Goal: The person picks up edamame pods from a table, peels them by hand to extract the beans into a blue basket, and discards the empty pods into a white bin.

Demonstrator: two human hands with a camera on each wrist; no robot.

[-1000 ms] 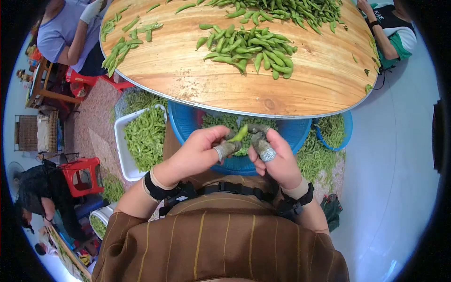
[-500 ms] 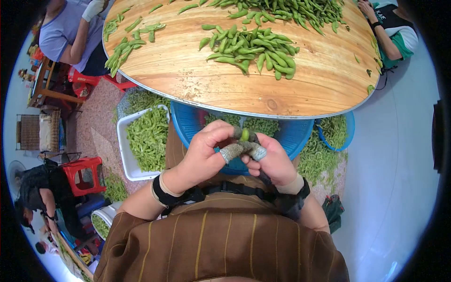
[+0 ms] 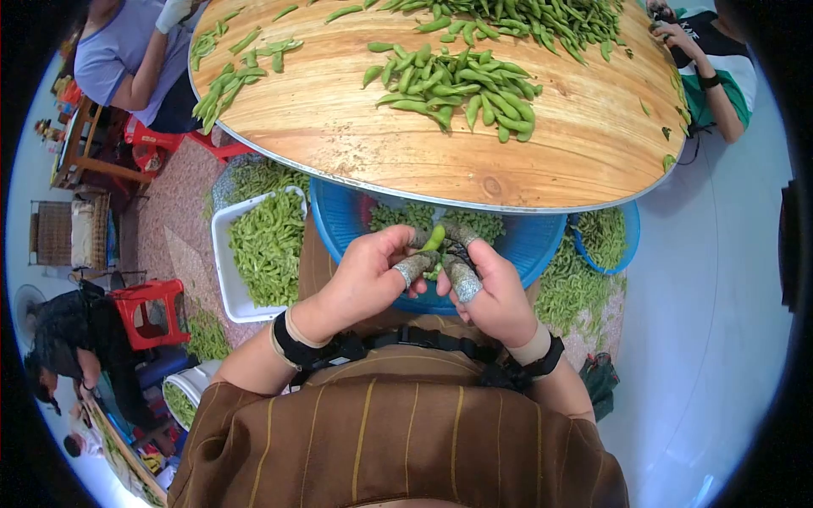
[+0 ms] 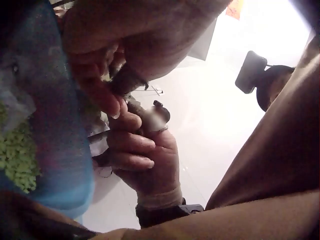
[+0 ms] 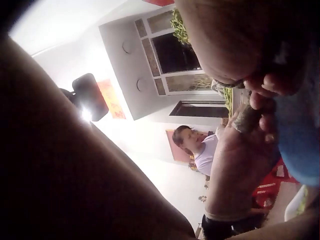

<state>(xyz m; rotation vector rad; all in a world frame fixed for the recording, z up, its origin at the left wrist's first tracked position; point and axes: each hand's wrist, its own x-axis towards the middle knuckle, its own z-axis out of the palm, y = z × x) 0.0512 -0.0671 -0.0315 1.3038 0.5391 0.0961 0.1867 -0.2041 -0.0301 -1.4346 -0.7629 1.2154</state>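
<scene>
In the head view my left hand (image 3: 362,269) pinches a green edamame pod (image 3: 435,238) between thumb and forefinger, its tip pointing up and away. My right hand (image 3: 498,298) meets it from the other side, with curled fingers and thumb close at the pod's lower end. Grey-green stained wraps cover the thumbs and forefingers. Below the hands is a blue basin (image 3: 544,252) with shelled beans (image 3: 408,215) in it; the left wrist view shows pale green beans (image 4: 17,155) there too. Fingers hide the pod in both wrist views.
A round wooden table (image 3: 279,152) overhangs the basin, bearing a pile of edamame pods (image 3: 461,85). On the left stands a white tub (image 3: 218,279) of pods or husks; husks (image 3: 572,288) lie on the right beside a smaller blue basin (image 3: 631,241). Other people sit around.
Half a second ago the hands were closed together around the pod, its end facing up. Now the right hand is slightly lower and the pod lies tilted, more of it showing.
</scene>
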